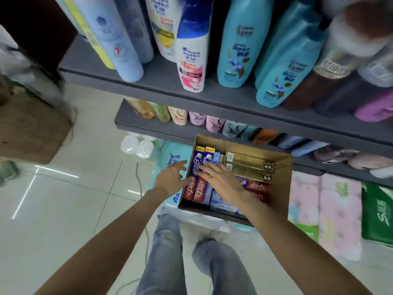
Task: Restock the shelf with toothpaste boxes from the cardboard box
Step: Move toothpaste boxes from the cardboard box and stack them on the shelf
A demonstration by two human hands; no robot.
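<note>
- Right hand [221, 179]: fingers extended and spread, palm down, lying over the toothpaste boxes inside the cardboard box [282, 167]; it grips nothing.
- Left hand [172, 177]: fingers straight and slightly spread, at the box's left wall, fingertips at the rim; whether they touch it cannot be told. It holds nothing.
- Blue-and-red toothpaste boxes [198, 165]: two lie side by side along the left wall, partly under the right fingertips.
- Gold toothpaste boxes [248, 161]: two lie crosswise at the far side of the carton.
- Red toothpaste boxes [258, 188]: beside the right wrist.
- Cardboard box: open-topped, resting on wrapped goods below the lower shelf [148, 128].
- Upper shelf [127, 79]: carries shampoo bottles [192, 56], white, teal and pale blue.
- Tissue packs [338, 211]: pink and green, right of the carton.
- Tiled floor [74, 199]: left of the carton; jeans [165, 252] below.
</note>
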